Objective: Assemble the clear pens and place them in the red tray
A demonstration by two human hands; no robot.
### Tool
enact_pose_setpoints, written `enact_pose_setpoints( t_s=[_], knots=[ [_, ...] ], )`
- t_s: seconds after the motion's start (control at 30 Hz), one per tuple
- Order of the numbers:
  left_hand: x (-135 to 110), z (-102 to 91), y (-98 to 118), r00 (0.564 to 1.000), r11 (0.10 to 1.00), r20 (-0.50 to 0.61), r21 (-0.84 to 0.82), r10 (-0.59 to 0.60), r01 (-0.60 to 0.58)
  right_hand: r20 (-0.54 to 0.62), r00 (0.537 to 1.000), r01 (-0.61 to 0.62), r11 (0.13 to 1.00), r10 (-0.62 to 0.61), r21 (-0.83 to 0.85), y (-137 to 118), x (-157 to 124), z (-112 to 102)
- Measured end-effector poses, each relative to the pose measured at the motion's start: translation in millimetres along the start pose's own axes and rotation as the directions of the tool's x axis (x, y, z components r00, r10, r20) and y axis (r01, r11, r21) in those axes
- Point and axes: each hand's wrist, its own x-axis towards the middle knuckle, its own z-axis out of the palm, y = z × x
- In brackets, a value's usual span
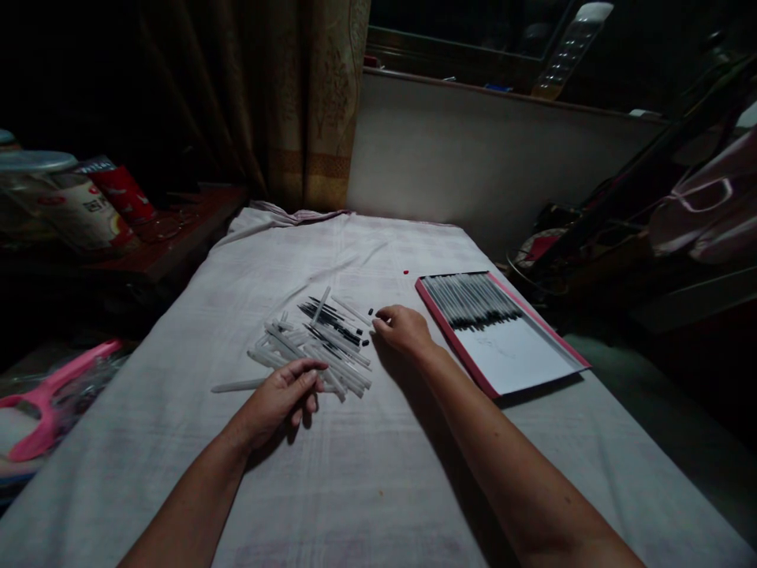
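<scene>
Cloth-covered counter (331, 489), dim light. Left hand (287, 398) low at the near edge of a loose heap of clear tubes (284, 343); thumb and forefinger drawn close together, other fingers loosely curled. Cannot tell whether anything is pinched there. Right hand (405, 327) at the heap's right side, fingers bunched together by the end of a thin pale tube (352, 310); a grip on it, or on some smaller piece, cannot be made out.

Beyond the clear tubes, partly mixed in with them: slim dark sticks (322, 310), likely pen refills. Small black pieces (359, 332) lie scattered just short of the right hand's fingertips. One tiny red piece (405, 272) farther off, on its own.

To the right, a shallow pink-edged box (532, 359). Clear, pen-like sticks (470, 296) lie side by side across its far part, dark ends toward the person; white base shows in the near part.

Progress, as judged: partway. The boxed row looks finished and orderly; the heap, with tubes, dark sticks and black pieces lying separate, seems undone. Too tangled to count.
</scene>
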Motion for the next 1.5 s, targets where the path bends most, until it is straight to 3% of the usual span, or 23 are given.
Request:
enact_pose_setpoints(
  t_s=[0.13, 0.27, 0.4, 0.47, 0.5, 0.53, 0.57, 0.63, 0.67, 0.7, 0.73, 0.8, 0.87, 0.93, 1.0, 1.07, 1.13, 1.27, 1.5],
  knots=[
    [-2, 2.3, 3, 1.000, 1.000, -0.004, 0.014, -0.007, 0.007, -0.004, 1.000, 0.002, 0.994, -0.002, -0.107, -13, -7, 13],
    [-3, 3.1, 4, 1.000, 1.000, -0.008, 0.019, -0.014, 0.014, -0.027, 0.999, -0.032, 0.996, 0.030, -0.082, -13, -7, 18],
    [-4, 6.2, 0, 1.000, 0.999, -0.031, 0.046, 0.000, 0.001, -0.150, 0.984, -0.075, 0.985, 0.099, 0.156, -10, -15, 21],
    [-5, 9.4, -2, 0.987, 0.990, -0.116, 0.099, 0.107, -0.095, -0.225, 0.966, -0.045, 0.942, 0.125, 0.333, -9, -25, 22],
    [-5, 10.9, -2, 0.960, 0.970, -0.187, 0.164, 0.210, -0.180, -0.256, 0.958, -0.012, 0.910, 0.130, 0.415, -10, -30, 21],
    [-6, 12.2, -2, 0.904, 0.924, -0.254, 0.265, 0.343, -0.276, -0.282, 0.952, 0.032, 0.874, 0.122, 0.485, -11, -36, 20],
    [-7, 12.9, -2, 0.819, 0.843, -0.295, 0.396, 0.492, -0.363, -0.301, 0.948, 0.084, 0.835, 0.101, 0.544, -14, -42, 19],
    [-8, 12.5, -1, 0.622, 0.596, -0.246, 0.666, 0.743, -0.449, -0.309, 0.951, 0.189, 0.754, 0.019, 0.629, -22, -52, 15],
    [-7, 11.3, -1, 0.551, 0.467, -0.176, 0.762, 0.816, -0.448, -0.293, 0.955, 0.230, 0.713, -0.036, 0.662, -26, -55, 13],
    [-7, 9.5, -2, 0.512, 0.360, -0.103, 0.826, 0.853, -0.433, -0.265, 0.960, 0.257, 0.671, -0.093, 0.696, -31, -57, 10],
    [-6, 7.4, -3, 0.510, 0.284, -0.038, 0.864, 0.860, -0.416, -0.229, 0.963, 0.267, 0.630, -0.143, 0.729, -34, -58, 9],
    [-3, 2.7, -7, 0.573, 0.229, 0.034, 0.896, 0.819, -0.381, -0.145, 0.965, 0.246, 0.558, -0.219, 0.793, -38, -54, 9],
    [-1, -1.1, -11, 0.646, 0.261, 0.030, 0.900, 0.762, -0.350, -0.047, 0.966, 0.178, 0.522, -0.254, 0.834, -38, -43, 12],
    [1, -3.4, -14, 0.687, 0.328, -0.028, 0.892, 0.726, -0.311, 0.024, 0.975, 0.112, 0.581, -0.221, 0.806, -36, -27, 16],
    [2, -4.2, -15, 0.700, 0.387, -0.090, 0.879, 0.709, -0.280, 0.019, 0.992, 0.080, 0.742, -0.125, 0.665, -34, -10, 19],
    [3, -4.3, -14, 0.705, 0.422, -0.121, 0.866, 0.698, -0.269, -0.004, 0.998, 0.055, 0.905, -0.059, 0.423, -34, 4, 19],
    [4, -4.1, -14, 0.707, 0.434, -0.127, 0.859, 0.696, -0.273, 0.031, 0.999, 0.032, 0.982, -0.038, 0.187, -39, 14, 16],
    [5, -3.6, -13, 0.698, 0.432, -0.127, 0.857, 0.705, -0.281, 0.155, 0.988, 0.001, 0.999, 0.005, -0.041, -50, 24, 11],
    [5, -3.6, -14, 0.713, 0.444, -0.126, 0.852, 0.690, -0.278, 0.201, 0.980, 0.019, 0.991, 0.009, -0.136, -66, 27, 10]
  ],
)
